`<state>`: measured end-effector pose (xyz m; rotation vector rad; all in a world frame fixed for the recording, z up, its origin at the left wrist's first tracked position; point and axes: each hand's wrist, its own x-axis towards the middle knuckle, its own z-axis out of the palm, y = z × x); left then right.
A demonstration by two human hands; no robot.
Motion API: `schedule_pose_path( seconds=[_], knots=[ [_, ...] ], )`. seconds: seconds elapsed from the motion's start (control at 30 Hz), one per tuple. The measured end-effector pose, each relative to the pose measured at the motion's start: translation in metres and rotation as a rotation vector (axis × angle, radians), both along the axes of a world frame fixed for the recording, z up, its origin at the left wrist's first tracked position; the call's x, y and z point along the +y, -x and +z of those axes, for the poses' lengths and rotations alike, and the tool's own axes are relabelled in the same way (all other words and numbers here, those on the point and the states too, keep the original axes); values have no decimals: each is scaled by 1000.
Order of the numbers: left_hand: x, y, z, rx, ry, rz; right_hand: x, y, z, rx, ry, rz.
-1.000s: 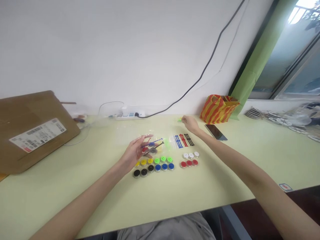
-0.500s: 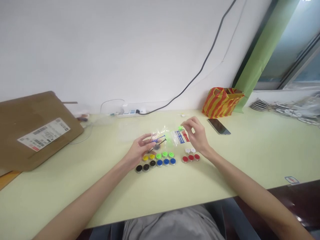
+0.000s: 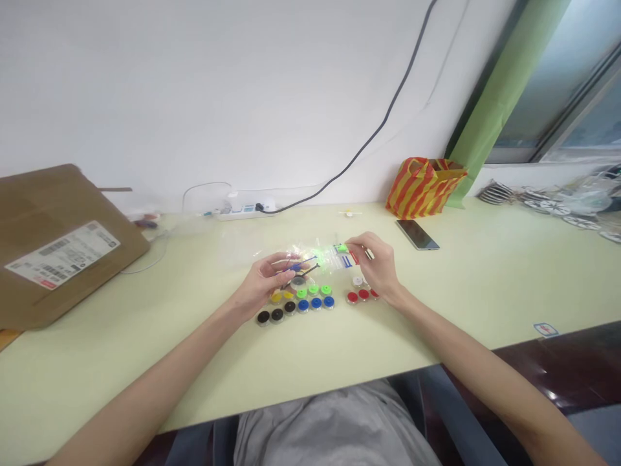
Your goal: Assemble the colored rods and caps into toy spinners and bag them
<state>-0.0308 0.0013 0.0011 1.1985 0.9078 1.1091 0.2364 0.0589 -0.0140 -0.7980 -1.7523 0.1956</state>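
My left hand (image 3: 266, 285) is closed around a crinkled clear plastic bag (image 3: 291, 251), with a thin blue stick and a black stick showing at its fingers. My right hand (image 3: 376, 259) is pinched at the fingertips on a small bright green piece (image 3: 342, 248). Blue plastic pieces (image 3: 346, 261) and red ones lie under and beside those fingertips. Below the hands stand short round clear-sided pots with black (image 3: 277, 314), blue (image 3: 316, 303), green (image 3: 314, 289), yellow (image 3: 276, 297), red (image 3: 363, 295) and white (image 3: 358, 281) tops. My right hand partly covers the red and white ones.
A cardboard box (image 3: 29, 213) leans at the left. By the wall lies a power strip (image 3: 245, 210) with a black cable (image 3: 359, 154). A phone (image 3: 417, 234) and a striped bag (image 3: 424, 188) are at the right, with several disc-like parts (image 3: 553, 206) beyond.
The view has shifted slightly. My right hand has brought the green piece a little nearer to me, over the blue pieces. My left hand keeps its hold on the bag.
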Motion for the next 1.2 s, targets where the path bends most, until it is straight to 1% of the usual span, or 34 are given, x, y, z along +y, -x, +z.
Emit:
schedule_pose_path(
  seconds=[0.13, 0.27, 0.43, 0.53, 0.67, 0.73, 0.87, 0.93, 1.03, 1.1, 1.2],
  knots=[
    [0, 1, -1, 18, -13, -10, 0, -5, 2, 12, -24, -24],
    [2, 1, -3, 48, 0, -26, -14, 3, 7, 52, -100, 18],
    [3, 0, -9, 67, 7, -131, -32, 14, 9, 17, -162, 85],
    [3, -2, -11, 70, 10, -179, -35, 17, 8, -16, -172, 141],
    [1, -3, -10, 60, 20, -219, -36, 20, 6, -49, -141, 144],
    [-1, -4, -8, 72, 19, -229, -35, 20, 4, -64, -145, 186],
    [-4, -8, -2, 81, -23, -227, -32, 21, 0, -98, -206, 314],
    [-5, -9, -1, 63, -50, -210, -31, 21, 0, -140, -181, 365],
    [-5, -8, -1, 50, -70, -163, -33, 21, 3, -169, -75, 408],
    [-4, -6, -1, 52, -73, -128, -35, 20, 7, -127, -1, 380],
    [-4, -5, 0, 33, -66, -111, -36, 18, 9, -5, 82, 287]
  ],
)
